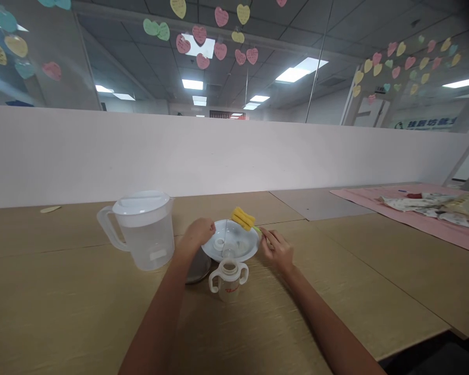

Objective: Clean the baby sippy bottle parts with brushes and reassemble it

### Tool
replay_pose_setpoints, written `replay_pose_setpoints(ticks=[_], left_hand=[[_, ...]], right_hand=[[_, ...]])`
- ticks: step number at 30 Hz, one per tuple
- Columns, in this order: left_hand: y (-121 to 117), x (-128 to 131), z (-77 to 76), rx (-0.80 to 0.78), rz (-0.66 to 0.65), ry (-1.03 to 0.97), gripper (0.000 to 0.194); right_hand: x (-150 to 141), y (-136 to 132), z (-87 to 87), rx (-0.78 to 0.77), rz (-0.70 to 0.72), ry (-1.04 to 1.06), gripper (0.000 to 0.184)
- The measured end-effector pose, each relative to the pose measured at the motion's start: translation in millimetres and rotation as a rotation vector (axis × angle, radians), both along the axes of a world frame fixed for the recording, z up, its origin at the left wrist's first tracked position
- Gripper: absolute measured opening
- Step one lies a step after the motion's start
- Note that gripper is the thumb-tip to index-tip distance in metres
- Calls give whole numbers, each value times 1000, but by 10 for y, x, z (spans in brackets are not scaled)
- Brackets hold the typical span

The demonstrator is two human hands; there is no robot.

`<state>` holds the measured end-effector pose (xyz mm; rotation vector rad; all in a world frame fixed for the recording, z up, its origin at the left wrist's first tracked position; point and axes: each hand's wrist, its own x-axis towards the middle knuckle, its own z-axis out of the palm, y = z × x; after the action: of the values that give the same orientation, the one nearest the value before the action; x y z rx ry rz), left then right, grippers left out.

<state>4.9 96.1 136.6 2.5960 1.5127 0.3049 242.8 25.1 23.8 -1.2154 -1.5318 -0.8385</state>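
My right hand (277, 249) is closed around the green handle of a sponge brush. The brush's yellow sponge head (243, 218) is over the far right rim of a white bowl (254, 251). At the bowl's left rim is my left hand (198, 232), its fingers curled together; what they grip, if anything, is hidden. Inside the bowl lie a small white ring-like part (219, 244) and clear pieces that are hard to make out. In front of the bowl stands an open two-handled baby bottle (229, 284), upright with red print.
A clear plastic pitcher (150, 245) with a white lid stands left of my left arm. A dark round object (198, 266) is partly hidden beside the bowl. Far right, a pink cloth (406, 221) bears papers and plastic. A white wall (234, 156) borders the table.
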Motion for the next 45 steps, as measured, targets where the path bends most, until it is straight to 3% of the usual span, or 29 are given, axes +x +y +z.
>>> replay_pose_setpoints(ticks=[4, 7, 10, 13, 17, 22, 24, 27, 31, 35, 40, 45], left_hand=[[-92, 222, -209, -20, -66, -5, 11], [-121, 259, -359, -15, -60, -19, 7], [-135, 242, -409, -7, -45, -37, 4], [-129, 225, -343, 9, -29, -51, 5], [-96, 175, -131, 68, -2, -86, 6], [-113, 64, 139, 172, 13, -193, 26], [-150, 53, 194, 173, -37, -303, 32], [-222, 85, 215, 108, -189, -484, 45], [-290, 146, 198, 5, -332, -519, 48], [-299, 158, 193, -88, -397, -552, 39], [-311, 131, 250, -239, -499, -692, 41], [-320, 93, 294, -206, -501, -723, 42]], right_hand=[[5, 3, -10, -8, 9, 11, 28], [9, 11, -20, -11, 16, 12, 28], [6, 14, -23, -16, 8, 10, 27], [3, 15, -18, -18, 13, 3, 27], [6, 22, -10, -16, 9, 0, 27], [6, 35, -9, -75, -7, 0, 26], [-3, 37, -13, -107, 20, 11, 26], [-22, 30, -17, -136, 96, 15, 25], [-25, 7, -13, -121, 160, -13, 21], [-6, -6, -10, -72, 118, -15, 20], [-33, -9, 26, -77, 27, 38, 29], [-78, -34, 74, -160, 28, 40, 39]])
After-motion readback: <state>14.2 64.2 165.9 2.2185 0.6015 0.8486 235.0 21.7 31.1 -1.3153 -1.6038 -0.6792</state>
